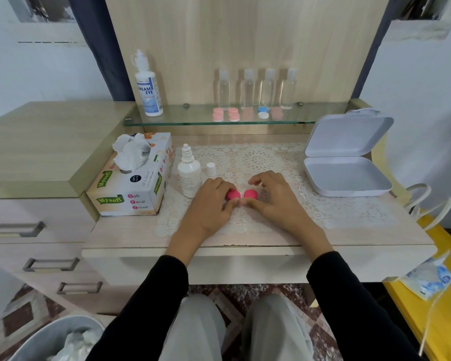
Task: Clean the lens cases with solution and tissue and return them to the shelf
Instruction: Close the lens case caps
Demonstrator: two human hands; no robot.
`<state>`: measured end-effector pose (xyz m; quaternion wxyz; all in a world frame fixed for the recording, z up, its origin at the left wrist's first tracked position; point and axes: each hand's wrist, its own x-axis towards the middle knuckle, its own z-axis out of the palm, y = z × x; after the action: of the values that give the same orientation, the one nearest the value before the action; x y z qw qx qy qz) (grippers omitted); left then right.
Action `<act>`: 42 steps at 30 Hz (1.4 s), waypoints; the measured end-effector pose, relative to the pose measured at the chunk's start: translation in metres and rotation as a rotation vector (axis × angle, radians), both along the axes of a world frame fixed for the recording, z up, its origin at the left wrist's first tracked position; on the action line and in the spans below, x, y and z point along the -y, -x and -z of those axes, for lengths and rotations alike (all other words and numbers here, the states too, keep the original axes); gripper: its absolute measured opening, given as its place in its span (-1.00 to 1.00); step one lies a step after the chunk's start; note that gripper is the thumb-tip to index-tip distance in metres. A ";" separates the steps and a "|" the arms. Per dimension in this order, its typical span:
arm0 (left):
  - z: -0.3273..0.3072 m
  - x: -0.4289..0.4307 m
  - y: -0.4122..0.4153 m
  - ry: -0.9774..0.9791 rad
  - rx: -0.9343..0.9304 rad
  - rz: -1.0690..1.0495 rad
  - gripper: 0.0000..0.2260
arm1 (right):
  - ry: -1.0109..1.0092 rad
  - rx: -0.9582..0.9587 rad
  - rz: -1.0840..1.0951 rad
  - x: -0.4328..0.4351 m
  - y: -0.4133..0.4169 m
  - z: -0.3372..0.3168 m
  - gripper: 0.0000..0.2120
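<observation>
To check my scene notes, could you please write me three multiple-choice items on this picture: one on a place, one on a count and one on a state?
1. Where does the tissue box stand, seen from the person?
A. left of the small white bottle
B. right of it
C. on top of it

2. How many clear bottles stand on the glass shelf?
A. two
B. four
C. six

3. The small white bottle is:
A. capped
B. uncapped
C. lying flat

Answers:
1 A, the box sits just to the left of the bottle.
2 B, four clear bottles stand in a row on the shelf.
3 B, the bottle's nozzle is bare and its cap stands on the lace mat beside it.
</observation>
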<state>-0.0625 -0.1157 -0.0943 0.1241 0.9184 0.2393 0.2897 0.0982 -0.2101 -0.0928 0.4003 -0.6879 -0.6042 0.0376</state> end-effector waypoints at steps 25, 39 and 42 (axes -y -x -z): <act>0.000 0.001 0.001 -0.003 -0.003 -0.004 -0.78 | -0.001 -0.058 0.007 -0.001 -0.005 0.003 -0.66; 0.000 0.000 0.001 -0.001 0.000 -0.001 -0.77 | -0.002 -0.023 0.024 -0.001 -0.004 0.003 -0.70; 0.001 0.000 0.000 -0.004 -0.005 -0.004 -0.76 | -0.003 -0.004 0.034 0.000 -0.002 0.001 -0.65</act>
<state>-0.0628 -0.1155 -0.0952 0.1213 0.9189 0.2408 0.2881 0.1002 -0.2102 -0.0938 0.4031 -0.6975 -0.5916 0.0311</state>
